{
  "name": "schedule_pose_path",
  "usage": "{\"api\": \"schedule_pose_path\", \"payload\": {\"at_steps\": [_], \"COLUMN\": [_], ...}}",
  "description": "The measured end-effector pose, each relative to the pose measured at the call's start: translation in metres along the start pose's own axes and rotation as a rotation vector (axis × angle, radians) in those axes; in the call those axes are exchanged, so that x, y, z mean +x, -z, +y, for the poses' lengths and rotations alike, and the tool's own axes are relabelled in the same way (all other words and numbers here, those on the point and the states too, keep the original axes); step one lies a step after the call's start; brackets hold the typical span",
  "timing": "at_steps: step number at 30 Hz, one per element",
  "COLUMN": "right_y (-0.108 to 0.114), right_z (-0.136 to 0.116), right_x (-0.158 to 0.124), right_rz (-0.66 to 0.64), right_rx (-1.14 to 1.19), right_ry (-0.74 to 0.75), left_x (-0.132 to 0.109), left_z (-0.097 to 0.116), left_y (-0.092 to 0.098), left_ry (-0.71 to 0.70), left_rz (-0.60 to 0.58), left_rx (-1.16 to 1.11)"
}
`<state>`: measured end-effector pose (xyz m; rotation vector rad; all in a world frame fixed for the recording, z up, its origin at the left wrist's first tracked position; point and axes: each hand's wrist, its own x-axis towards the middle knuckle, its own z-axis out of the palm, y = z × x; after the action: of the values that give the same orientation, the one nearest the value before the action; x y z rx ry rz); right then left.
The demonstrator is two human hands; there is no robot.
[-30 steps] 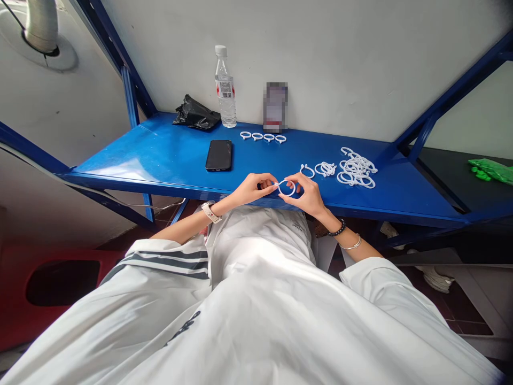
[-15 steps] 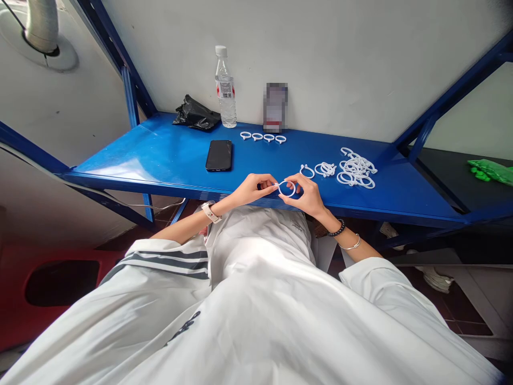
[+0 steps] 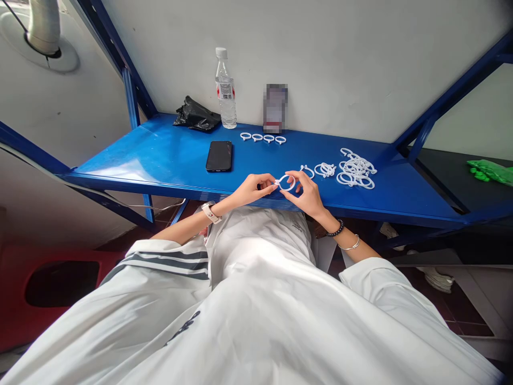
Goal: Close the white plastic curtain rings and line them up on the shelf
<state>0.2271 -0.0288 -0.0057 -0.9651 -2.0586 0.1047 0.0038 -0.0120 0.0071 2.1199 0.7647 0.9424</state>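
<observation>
Jointly held, one white ring (image 3: 287, 190) is at the front edge of the blue table (image 3: 160, 155).
The left hand (image 3: 256, 187) pinches its near end, barely parted; the right hand (image 3: 308, 193), thumb and forefinger spread, holds its curve.

- one white ring (image 3: 287, 190) is pinched by the left grip (image 3: 258, 185) and right grip (image 3: 309, 194), near the blue worktop (image 3: 160, 155)'s front edge
- four similar rings (image 3: 257, 139) are neatly lined up further back
- messy ring pile (image 3: 355, 174) is bunched on the right
- black phone (image 3: 219, 156), bottle (image 3: 226, 109), black bag (image 3: 196, 114) are parked leftward
</observation>
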Motion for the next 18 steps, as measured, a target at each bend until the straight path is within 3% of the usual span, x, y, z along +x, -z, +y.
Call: {"api": "schedule_pose_path", "payload": {"at_steps": [18], "right_y": [-0.0017], "right_z": [-0.0016], "right_x": [-0.0027], "right_rz": [0.027], "right_rx": [-0.142], "right_ry": [0.116], "left_x": [0.0009], "left_z": [0.0002], "left_y": [0.0007], "left_ry": [-0.003], "left_rz": [-0.015], "left_rx": [-0.017]}}
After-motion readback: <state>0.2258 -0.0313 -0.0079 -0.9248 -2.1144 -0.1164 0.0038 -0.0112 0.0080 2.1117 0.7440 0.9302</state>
